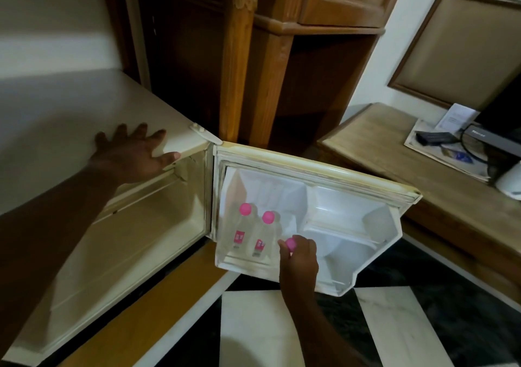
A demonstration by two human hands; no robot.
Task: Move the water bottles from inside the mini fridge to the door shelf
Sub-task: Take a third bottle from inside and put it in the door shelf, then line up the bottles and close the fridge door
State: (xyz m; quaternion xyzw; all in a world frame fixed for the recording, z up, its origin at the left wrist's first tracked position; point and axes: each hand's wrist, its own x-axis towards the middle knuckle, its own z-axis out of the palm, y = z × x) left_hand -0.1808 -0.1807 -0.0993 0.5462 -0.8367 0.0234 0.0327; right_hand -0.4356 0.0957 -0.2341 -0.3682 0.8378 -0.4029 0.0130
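The cream mini fridge (84, 107) stands at the left with its door (310, 166) swung wide open to the right. Two clear water bottles with pink caps, one (241, 227) and another (262, 235), stand upright in the door shelf (242, 263) at its lower left. My right hand (300, 259) is shut on a third pink-capped bottle (290, 244) beside them in the same shelf; its body is hidden by my hand. My left hand (132, 153) lies flat on the fridge top, fingers spread. The fridge interior (146, 225) looks bare from here.
A wooden cabinet (282, 70) rises behind the door. To the right stands a low wooden table (394, 146) carrying papers, a black device with cables and a white kettle (510, 180). Below the door lies a floor of black and white tiles (253, 330).
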